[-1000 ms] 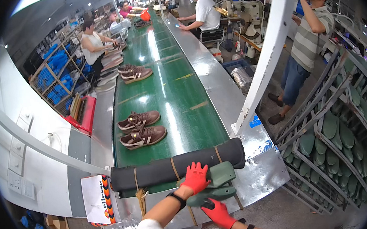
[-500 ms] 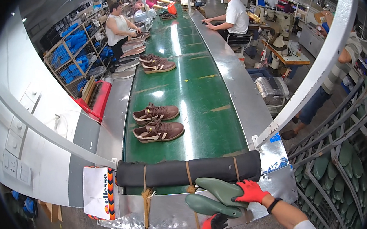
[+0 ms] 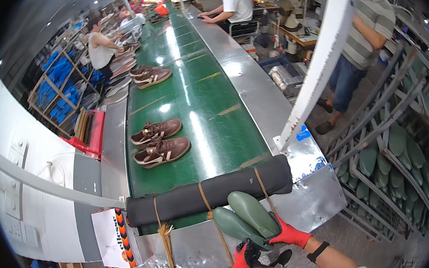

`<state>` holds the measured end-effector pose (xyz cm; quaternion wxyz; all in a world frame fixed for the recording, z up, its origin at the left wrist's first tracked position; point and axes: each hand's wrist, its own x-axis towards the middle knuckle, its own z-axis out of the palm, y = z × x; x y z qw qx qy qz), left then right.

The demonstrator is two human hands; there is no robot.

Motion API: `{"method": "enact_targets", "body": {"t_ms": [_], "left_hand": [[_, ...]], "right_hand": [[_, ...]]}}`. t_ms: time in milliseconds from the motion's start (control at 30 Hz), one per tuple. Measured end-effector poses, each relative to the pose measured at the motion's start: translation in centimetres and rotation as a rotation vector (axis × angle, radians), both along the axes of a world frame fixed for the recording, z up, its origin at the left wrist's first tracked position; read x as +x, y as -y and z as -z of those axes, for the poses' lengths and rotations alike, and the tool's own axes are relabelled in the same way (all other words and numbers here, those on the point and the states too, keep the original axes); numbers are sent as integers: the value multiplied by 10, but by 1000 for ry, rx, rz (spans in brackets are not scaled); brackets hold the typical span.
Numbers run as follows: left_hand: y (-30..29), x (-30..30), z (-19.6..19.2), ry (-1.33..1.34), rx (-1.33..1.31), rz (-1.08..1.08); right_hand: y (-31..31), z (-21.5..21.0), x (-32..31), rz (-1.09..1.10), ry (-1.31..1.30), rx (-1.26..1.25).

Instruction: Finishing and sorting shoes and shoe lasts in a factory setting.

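My right hand (image 3: pixel 288 233), in a red glove with black fingertips, grips a pair of green shoe lasts at their heel ends. The right last (image 3: pixel 250 210) lies against the left last (image 3: pixel 233 225), toes pointing away from me, above the metal end of the conveyor. My left hand (image 3: pixel 244 259), gloved the same way, is curled closed against the heel end of the left last. What its fingers hold, if anything, is hidden. Just beyond the lasts lies a black padded roll (image 3: pixel 180 205) tied with cords.
Brown shoes (image 3: pixel 162 149) stand in pairs on the green belt (image 3: pixel 214 134). A white post (image 3: pixel 316 67) rises at right, beside a rack of green lasts (image 3: pixel 394 178). A shoe box (image 3: pixel 112 239) sits at left. A person in a striped shirt (image 3: pixel 369 21) stands at right; others work along the belt.
The view has swung right. My right hand has brought the lasts more upright and side by side, closer to me. My left hand has come up against their heel end.
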<state>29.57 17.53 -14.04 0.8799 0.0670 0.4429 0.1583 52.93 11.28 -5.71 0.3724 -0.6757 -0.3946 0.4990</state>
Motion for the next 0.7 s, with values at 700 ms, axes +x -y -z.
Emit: {"method": "enact_targets", "body": {"t_ms": [700], "left_hand": [[225, 111, -136, 142, 367, 835]], "right_hand": [[404, -8, -117, 1044, -784, 549]]}}
